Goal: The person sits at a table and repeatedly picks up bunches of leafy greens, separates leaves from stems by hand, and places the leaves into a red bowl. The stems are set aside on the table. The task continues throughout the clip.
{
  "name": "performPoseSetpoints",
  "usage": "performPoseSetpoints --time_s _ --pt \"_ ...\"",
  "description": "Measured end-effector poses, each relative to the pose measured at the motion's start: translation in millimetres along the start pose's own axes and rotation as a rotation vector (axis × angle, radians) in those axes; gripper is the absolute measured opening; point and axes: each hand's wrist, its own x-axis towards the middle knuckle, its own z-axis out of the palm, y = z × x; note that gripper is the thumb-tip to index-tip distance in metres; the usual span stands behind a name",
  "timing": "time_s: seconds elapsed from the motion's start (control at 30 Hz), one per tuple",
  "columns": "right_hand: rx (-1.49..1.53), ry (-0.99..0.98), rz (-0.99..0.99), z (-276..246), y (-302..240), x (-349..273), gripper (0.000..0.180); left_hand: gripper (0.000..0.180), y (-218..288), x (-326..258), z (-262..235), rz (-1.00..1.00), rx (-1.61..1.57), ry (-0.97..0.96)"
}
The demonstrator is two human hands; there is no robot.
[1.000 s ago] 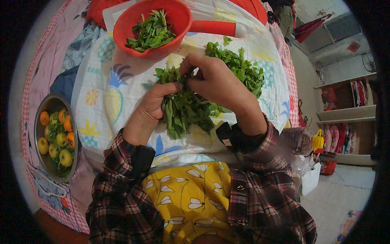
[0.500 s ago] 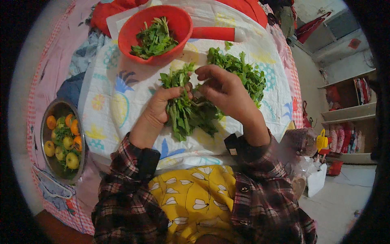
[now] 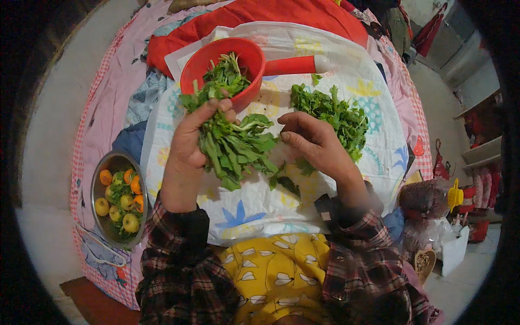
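Note:
My left hand [image 3: 192,132] is closed around a bunch of leafy greens [image 3: 235,146], stems up and leaves fanning to the right and down. The bunch is raised above the white cloth, in front of the red plastic ladle [image 3: 184,67], whose bowl holds more greens [image 3: 230,78]. Just right of the bunch is my right hand [image 3: 317,142], its fingers bent and the thumb a little apart from the forefinger; nothing shows clearly between them. Behind it lies a pile of loose greens [image 3: 341,116]. A few stray leaves [image 3: 287,185] are below the bunch.
A patterned white cloth [image 3: 238,216] covers the table. At the left, a metal bowl [image 3: 96,189] holds orange and yellow-green fruits with green leaves. Red fabric [image 3: 303,19] lies along the far edge. A container with a yellow cap [image 3: 455,195] stands at the right.
My left hand has lifted the bunch leftward, towards the ladle, and away from my right hand. Stray leaves now show separately below. The whole view has shifted.

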Motion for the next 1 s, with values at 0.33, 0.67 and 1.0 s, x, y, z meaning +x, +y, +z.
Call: performPoseSetpoints --time_s 0.33,0.67,1.0 --pt "0.037 -0.028 -0.02 -8 9 -2 0.023 0.02 101 39 23 0.344 0.453 0.296" --pt "0.002 -0.042 -0.154 -10 23 -1 0.025 0.02 115 102 -19 0.043 0.542 0.489" --pt "-0.051 -0.048 -0.184 -11 22 -3 0.023 0.03 56 128 -40 -0.059 1.02 0.579"
